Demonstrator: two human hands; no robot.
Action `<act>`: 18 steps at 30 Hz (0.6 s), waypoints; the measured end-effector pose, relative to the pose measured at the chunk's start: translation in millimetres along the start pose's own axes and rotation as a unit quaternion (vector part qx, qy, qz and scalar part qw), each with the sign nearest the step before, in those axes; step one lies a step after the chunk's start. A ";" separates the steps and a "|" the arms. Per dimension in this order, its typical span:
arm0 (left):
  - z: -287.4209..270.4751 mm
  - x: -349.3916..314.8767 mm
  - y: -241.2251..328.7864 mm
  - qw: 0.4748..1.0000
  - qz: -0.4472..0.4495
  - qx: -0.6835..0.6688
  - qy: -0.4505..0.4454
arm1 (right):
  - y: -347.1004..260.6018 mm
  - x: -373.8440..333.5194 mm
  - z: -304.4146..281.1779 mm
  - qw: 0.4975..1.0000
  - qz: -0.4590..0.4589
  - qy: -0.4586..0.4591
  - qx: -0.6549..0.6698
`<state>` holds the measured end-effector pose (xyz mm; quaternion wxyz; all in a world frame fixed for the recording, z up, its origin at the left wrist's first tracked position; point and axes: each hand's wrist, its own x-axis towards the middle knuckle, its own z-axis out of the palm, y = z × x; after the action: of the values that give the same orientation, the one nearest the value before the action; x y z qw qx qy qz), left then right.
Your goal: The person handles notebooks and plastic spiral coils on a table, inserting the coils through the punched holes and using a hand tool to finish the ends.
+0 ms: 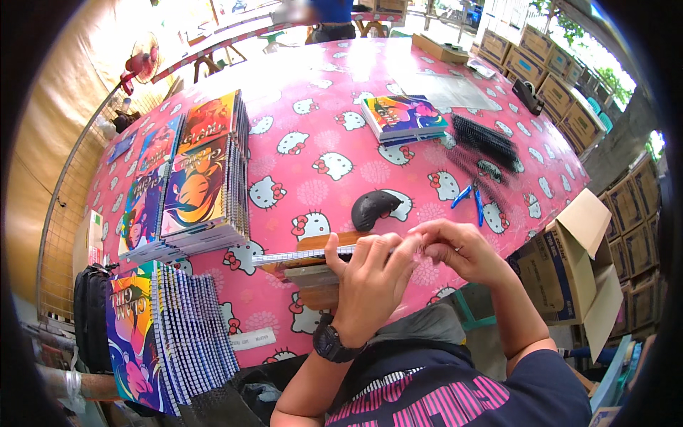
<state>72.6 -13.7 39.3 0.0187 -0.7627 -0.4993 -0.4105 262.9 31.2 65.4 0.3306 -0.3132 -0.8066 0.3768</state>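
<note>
In front of me a notebook [302,255] stands on edge, its spine with a row of holes or coil loops facing up. My left hand [373,274], with a black watch on the wrist, is closed over it, thumb on the near side. A wooden block [318,297] lies under and beside the notebook. My right hand [459,249] pinches at the notebook's right end, close to the left fingertips; what it holds is too small to tell. Beyond the hands lies a black curved object [373,209]. Blue-handled pliers [469,204] rest farther right.
Stacks of spiral notebooks [198,188] fill the table's left side; another row [181,334] stands near left. Flat books [403,117] lie at the back beside black coils [485,143]. An open carton [569,267] stands at right. A person [331,18] is beyond the table.
</note>
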 end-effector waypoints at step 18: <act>-1.2 9.5 11.2 0.998 -0.046 0.043 -0.023 | 133.6 46.4 -14.8 0.994 0.014 0.003 -0.110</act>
<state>82.1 -12.7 50.5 0.0212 -0.7468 -0.5510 -0.3719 281.4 141.5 -22.3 0.2912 -0.3602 -0.8376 0.2896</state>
